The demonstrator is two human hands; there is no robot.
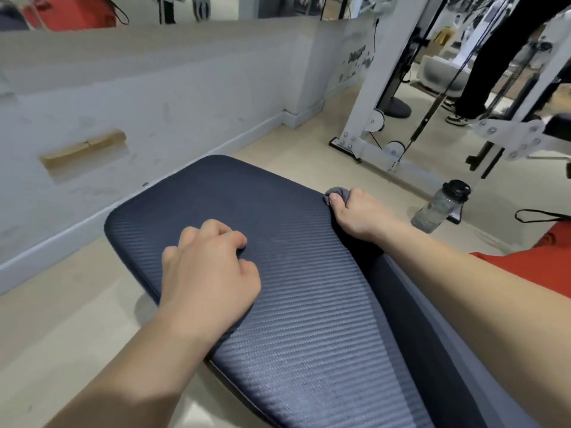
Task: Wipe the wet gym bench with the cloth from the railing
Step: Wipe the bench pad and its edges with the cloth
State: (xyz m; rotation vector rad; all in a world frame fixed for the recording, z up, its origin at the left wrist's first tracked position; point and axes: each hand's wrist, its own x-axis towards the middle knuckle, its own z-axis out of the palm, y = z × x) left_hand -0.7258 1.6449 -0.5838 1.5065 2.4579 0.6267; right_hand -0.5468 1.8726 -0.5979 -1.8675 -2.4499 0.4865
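1. Gym bench [296, 273]: dark navy pad with fine ribbed texture, running from the lower right of the view to a rounded far end near the wall. Serves as the landmark for all entries below.
2. Left hand [210, 267]: resting on the bench top, toward its left edge. Fingers curled under and pressed together in a loose fist, knuckles up; nothing visibly held.
3. Right hand [355, 211]: at the bench's right edge, beyond the left hand. Fingers closed tight around the cloth, thumb tip pressing it against the pad's rim.
4. Cloth [335, 193]: grey, bunched small (only a wad shows past the thumb and fingers), touching the right edge of the bench.
5. Water bottle [438, 206]: clear body, black lid, standing on the floor right of the bench, well apart from it.
6. Cable machine [364, 97]: white frame with pulleys and black cables, on the floor beyond the bench's right side.
7. Wall [154, 97]: pale, scuffed, with a baseboard, just beyond the bench's far end and left side.
8. Red garment [537, 267]: at the right border, beside the bench.
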